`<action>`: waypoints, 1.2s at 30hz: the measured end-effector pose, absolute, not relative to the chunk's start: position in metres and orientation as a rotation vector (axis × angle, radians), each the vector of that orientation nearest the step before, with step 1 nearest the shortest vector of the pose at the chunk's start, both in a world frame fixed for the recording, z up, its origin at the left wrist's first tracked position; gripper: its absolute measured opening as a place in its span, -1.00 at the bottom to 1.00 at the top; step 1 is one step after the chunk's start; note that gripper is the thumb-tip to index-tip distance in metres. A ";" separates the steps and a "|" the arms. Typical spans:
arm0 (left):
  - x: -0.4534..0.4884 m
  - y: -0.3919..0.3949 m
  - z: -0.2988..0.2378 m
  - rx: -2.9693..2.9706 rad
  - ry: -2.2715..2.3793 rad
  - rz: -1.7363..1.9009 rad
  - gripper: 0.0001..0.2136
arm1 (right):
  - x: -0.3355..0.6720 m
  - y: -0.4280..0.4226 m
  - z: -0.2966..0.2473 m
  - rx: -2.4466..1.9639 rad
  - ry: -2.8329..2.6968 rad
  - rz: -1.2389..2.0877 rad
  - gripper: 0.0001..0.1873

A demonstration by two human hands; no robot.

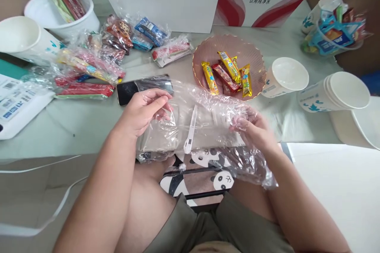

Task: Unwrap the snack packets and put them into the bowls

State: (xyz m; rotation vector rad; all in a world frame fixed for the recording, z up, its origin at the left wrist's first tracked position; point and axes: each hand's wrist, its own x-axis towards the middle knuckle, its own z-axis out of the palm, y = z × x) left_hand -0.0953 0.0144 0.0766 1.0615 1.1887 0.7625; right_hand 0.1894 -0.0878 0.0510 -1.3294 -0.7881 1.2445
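A large crinkled clear plastic bag (204,122) spreads between my hands at the table's front edge, part of it hanging over my lap. My right hand (252,128) grips its right side, with fingers bunched in the film. At the left, my left hand (150,110) has its thumb and fingers curled together on the film. A slim white cutter-like tool (190,130) lies between the hands, seen among the plastic. Just beyond my left hand is a dark phone (127,93), partly covered by film. Past the bag sits a pink ribbed bowl (202,53) holding several yellow and red wrapped snacks (228,72).
Wrapped snacks (92,67) crowd the back left, near a white tub (89,19) and a paper cup (20,39). Paper cups (286,77) and stacked cups (341,93) stand right. A snack-filled bucket (329,43) sits back right. A large box (166,0) blocks the back.
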 end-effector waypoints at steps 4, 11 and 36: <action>-0.101 0.015 0.076 1.145 1.120 0.660 -0.77 | 0.193 -0.091 0.047 -1.372 -0.887 1.121 -0.58; -0.107 0.018 0.070 1.281 1.176 0.598 -0.82 | 0.195 -0.092 0.035 -1.396 -1.088 0.687 -0.64; -0.107 0.027 0.067 1.025 1.225 0.680 -0.73 | 0.193 -0.095 0.038 -1.603 -1.479 0.800 -0.80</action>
